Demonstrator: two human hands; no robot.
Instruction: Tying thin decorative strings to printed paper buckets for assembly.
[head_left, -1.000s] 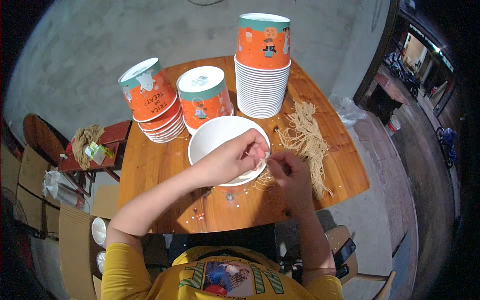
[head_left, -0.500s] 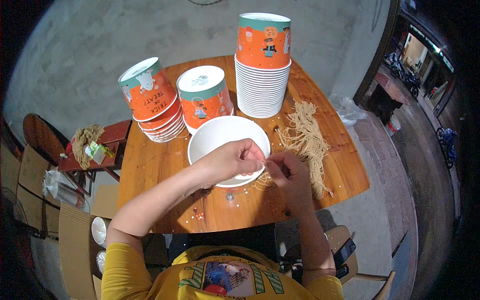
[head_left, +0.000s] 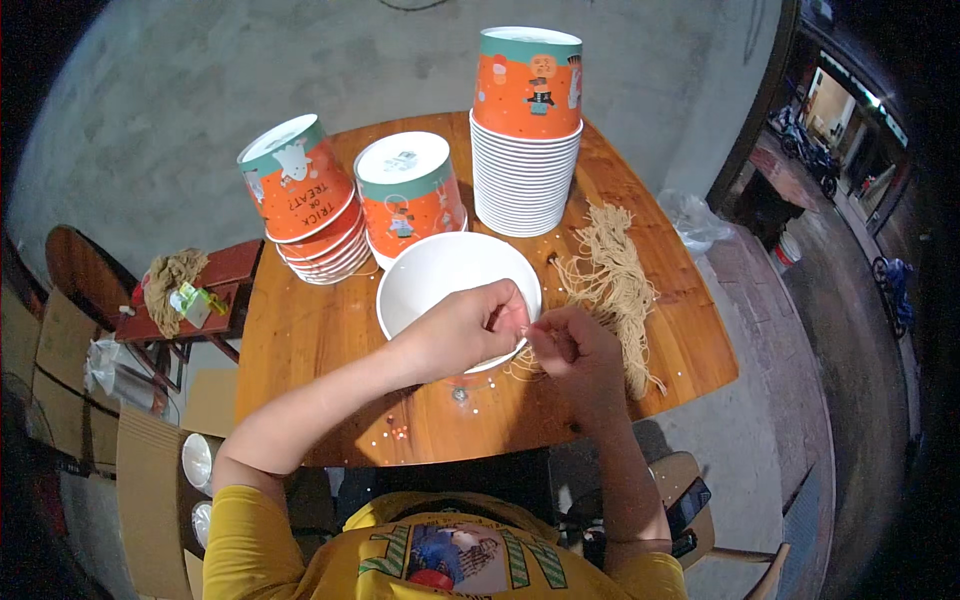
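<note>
White on its inner wall, an open bucket (head_left: 425,278) stands mouth upward near the middle of the wooden worktop (head_left: 320,400). The left grip (head_left: 523,328) is positioned at the right rim of this bucket, with the fingers bent; the hand covers the near right part of the interior, so the contents of that part cannot be read. The right grip (head_left: 540,330) meets it from the right, with thumb and forefinger bent inward. Whether either grip is closed on a strand cannot be told at this size. Loose strands show beneath the fingers, partly hidden by the right hand. A bundle of beige string (head_left: 612,285) lies lengthwise on the worktop, just right of the bucket. Behind the bucket, three groups of inverted containers are arranged: a short orange stack (head_left: 305,205) at left, an orange bucket with a green band (head_left: 405,205) at centre, and a tall stack (head_left: 527,150) at right, its lower part a column of white rims. Small white specks (head_left: 400,433) are scattered along the near edge. At lower left, an open carton (head_left: 150,490) contains round white pieces (head_left: 198,462). Crumpled clear plastic (head_left: 695,220) lies beyond the right edge.
</note>
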